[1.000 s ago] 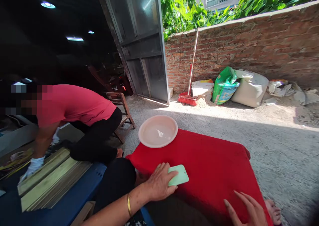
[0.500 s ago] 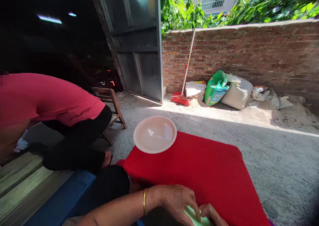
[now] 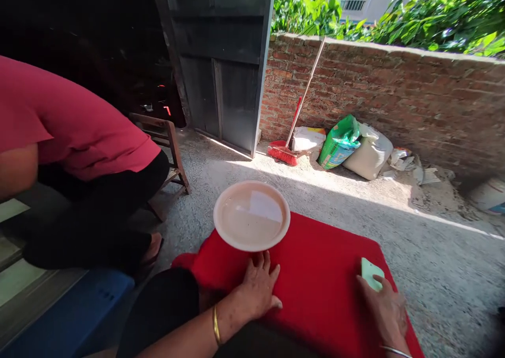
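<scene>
My left hand, a gold bangle at its wrist, is open with fingers spread over the red cloth. Its fingertips reach just below the rim of a wide, pale pink basin, which holds clear water with reflections on it. Toward the right edge of the cloth, my right hand grips a flat, pale green piece with rounded corners between thumb and fingers. The exact kind of this piece is not clear. A silver bangle circles that wrist.
At left a person in a red shirt bends over beside a wooden chair. Behind stand a dark metal door, a broom with a red dustpan, and a green sack and white sack along a brick wall.
My hands have moved apart. The left has let go of the pale green piece and reached toward the basin; the right has carried the piece to the right.
</scene>
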Tool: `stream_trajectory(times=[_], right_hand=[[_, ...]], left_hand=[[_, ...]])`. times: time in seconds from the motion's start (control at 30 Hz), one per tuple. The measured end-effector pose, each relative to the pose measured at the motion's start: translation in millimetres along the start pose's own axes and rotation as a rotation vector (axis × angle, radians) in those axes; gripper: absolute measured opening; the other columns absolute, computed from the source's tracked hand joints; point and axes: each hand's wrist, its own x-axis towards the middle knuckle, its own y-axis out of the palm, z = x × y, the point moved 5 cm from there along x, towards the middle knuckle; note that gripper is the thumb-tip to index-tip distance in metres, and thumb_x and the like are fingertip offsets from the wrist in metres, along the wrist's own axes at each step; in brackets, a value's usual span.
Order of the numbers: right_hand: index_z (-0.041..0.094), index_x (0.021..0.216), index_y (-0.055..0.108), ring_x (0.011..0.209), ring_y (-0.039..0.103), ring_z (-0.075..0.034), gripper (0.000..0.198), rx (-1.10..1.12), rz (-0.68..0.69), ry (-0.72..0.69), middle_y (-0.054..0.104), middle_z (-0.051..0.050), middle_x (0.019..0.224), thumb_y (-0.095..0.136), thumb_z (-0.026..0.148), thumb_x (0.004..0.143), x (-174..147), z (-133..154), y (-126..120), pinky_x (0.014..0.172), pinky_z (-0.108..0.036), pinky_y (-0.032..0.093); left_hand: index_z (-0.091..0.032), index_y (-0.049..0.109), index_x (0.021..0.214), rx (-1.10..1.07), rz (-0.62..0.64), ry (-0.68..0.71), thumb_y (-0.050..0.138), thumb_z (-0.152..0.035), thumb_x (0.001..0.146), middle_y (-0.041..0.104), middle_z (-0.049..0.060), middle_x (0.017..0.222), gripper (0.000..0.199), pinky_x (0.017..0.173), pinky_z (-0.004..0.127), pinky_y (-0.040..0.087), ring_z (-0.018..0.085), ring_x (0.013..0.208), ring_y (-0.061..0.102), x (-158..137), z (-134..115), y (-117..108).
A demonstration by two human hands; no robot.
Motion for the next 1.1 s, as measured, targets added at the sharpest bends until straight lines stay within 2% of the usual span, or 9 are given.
stream_trajectory(times=[0.2,0.3,0.43,0.57,0.67,0.77,0.93,1.0,1.1], right_hand=[[0.024,0.122,0.065,0.088,0.068,-0.030,0.051,-0.030,0.247,-0.409,0.060,-0.012,0.104,0.051,0.054,0.083,-123,138,67,0.068,-0.038,0.052],[0.028,0.112,0.068,0.086,0.068,-0.023,0.040,0.126,0.399,-0.614,0.062,-0.006,0.102,0.060,0.041,0.076,-163,171,81,0.070,-0.032,0.051],[0.024,0.105,0.071,0.085,0.066,-0.026,0.049,0.271,0.344,-0.528,0.064,-0.007,0.092,0.060,0.054,0.068,-109,134,52,0.075,-0.037,0.053],[0.018,0.103,0.072,0.071,0.064,-0.036,0.068,0.075,0.080,-0.064,0.056,-0.008,0.068,0.055,0.071,0.064,-7,37,-3,0.062,-0.048,0.051],[0.019,0.103,0.071,0.070,0.065,-0.041,0.071,-0.049,-0.036,0.168,0.058,-0.012,0.073,0.054,0.077,0.065,16,4,-20,0.054,-0.050,0.048],[0.018,0.113,0.070,0.081,0.067,-0.038,0.070,-0.071,0.034,0.043,0.061,-0.018,0.094,0.050,0.071,0.072,-17,43,7,0.062,-0.048,0.051],[0.023,0.114,0.070,0.092,0.066,-0.027,0.051,0.139,0.329,-0.509,0.061,-0.010,0.105,0.055,0.049,0.073,-101,150,66,0.075,-0.037,0.053],[0.026,0.107,0.072,0.089,0.066,-0.024,0.045,0.247,0.383,-0.569,0.063,-0.005,0.100,0.059,0.047,0.068,-97,152,64,0.075,-0.034,0.052],[0.023,0.100,0.073,0.084,0.065,-0.028,0.049,0.225,0.191,-0.336,0.064,-0.005,0.083,0.062,0.056,0.064,-38,92,28,0.074,-0.038,0.052]], left_hand=[[-0.009,0.066,0.126,0.023,-0.048,-0.053,0.058,-0.032,0.093,0.061,0.026,0.133,0.041,0.106,0.054,0.039,0.037,0.125,0.055,-31,7,-19],[-0.006,0.068,0.118,-0.004,-0.041,-0.021,0.043,-0.021,0.097,0.067,0.024,0.120,0.036,0.105,0.051,0.041,0.033,0.117,0.060,-48,14,-30],[-0.011,0.066,0.119,-0.080,-0.049,0.090,0.040,-0.025,0.100,0.067,0.019,0.121,0.035,0.108,0.051,0.041,0.032,0.119,0.060,-50,11,-35],[-0.020,0.058,0.135,-0.199,-0.109,0.140,0.051,-0.040,0.099,0.053,0.017,0.147,0.042,0.115,0.054,0.035,0.033,0.139,0.046,-35,2,-26],[-0.022,0.045,0.150,-0.267,-0.077,0.147,0.060,-0.051,0.092,0.030,0.019,0.162,0.066,0.119,0.057,0.028,0.036,0.150,0.027,-24,0,-13],[-0.019,0.042,0.152,-0.260,-0.040,0.109,0.067,-0.056,0.086,0.023,0.022,0.163,0.080,0.121,0.059,0.023,0.038,0.152,0.019,-16,2,-2],[-0.018,0.047,0.150,-0.179,-0.077,0.020,0.071,-0.053,0.083,0.029,0.023,0.161,0.079,0.119,0.060,0.026,0.040,0.150,0.024,-6,10,3],[-0.019,0.047,0.149,-0.159,-0.081,0.009,0.071,-0.052,0.083,0.031,0.022,0.161,0.078,0.118,0.060,0.028,0.040,0.149,0.026,-3,11,5],[-0.020,0.047,0.149,-0.133,-0.087,0.003,0.074,-0.052,0.081,0.032,0.021,0.161,0.081,0.119,0.059,0.028,0.040,0.149,0.028,-1,12,8]])
